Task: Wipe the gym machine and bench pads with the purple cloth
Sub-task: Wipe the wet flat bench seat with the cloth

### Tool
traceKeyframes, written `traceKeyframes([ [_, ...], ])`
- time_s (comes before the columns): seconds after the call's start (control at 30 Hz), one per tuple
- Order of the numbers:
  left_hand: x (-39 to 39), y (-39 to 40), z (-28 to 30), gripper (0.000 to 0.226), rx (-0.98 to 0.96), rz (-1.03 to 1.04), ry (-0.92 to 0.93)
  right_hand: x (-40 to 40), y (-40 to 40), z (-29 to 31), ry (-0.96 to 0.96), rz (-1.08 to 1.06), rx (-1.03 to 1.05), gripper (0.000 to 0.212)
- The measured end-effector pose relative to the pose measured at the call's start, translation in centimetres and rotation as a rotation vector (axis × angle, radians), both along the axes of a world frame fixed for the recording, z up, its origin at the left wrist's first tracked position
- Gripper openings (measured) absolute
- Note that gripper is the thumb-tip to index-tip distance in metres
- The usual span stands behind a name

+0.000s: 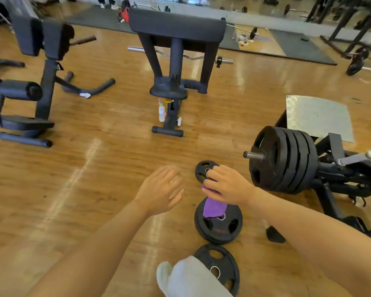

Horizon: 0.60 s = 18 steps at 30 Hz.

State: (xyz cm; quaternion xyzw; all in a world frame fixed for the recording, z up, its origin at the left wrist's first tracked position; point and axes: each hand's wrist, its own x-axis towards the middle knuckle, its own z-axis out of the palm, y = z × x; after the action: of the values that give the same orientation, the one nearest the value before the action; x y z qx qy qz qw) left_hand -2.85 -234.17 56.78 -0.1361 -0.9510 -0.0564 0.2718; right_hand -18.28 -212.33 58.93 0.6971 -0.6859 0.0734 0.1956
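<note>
right hand (227, 185) hides most of the purple cloth (214, 207); the far machine (39, 37) is blurred, the footplate machine (330, 163) cut off at right.

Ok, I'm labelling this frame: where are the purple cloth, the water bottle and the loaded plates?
purple cloth (214, 207): head view, hanging part below the right hand.
water bottle (162, 112): head view, middle of its clear body.
loaded plates (287, 159): head view, rim of the stack.

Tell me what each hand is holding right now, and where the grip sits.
The right hand grips the purple cloth by its upper end; the rest hangs below the fingers. The left hand is open and holds nothing.
</note>
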Motion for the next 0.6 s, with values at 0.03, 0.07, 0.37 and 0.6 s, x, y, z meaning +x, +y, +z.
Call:
traceKeyframes([
  [0.03, -1.3, -0.7, -0.1, 0.026, -0.009, -0.017, -0.001, -1.4, -0.9, -0.2, 0.001, -0.006, -0.005, 0.03],
  [0.07, -2.8, -1.6, -0.3, 0.026, -0.023, -0.032, -0.003, -2.9, -1.9, -0.4, 0.0, -0.018, -0.017, 0.031],
  [0.37, -20.9, -11.6, -0.6, 0.029, -0.186, -0.166, -0.009, -19.9, -11.4, -1.9, 0.008, -0.128, -0.151, 0.028],
  [0.6, -36.2, -17.4, 0.6, 0.035, -0.244, -0.249, 0.027, -33.6, -14.7, -1.6, 0.022, -0.341, -0.177, 0.047],
])
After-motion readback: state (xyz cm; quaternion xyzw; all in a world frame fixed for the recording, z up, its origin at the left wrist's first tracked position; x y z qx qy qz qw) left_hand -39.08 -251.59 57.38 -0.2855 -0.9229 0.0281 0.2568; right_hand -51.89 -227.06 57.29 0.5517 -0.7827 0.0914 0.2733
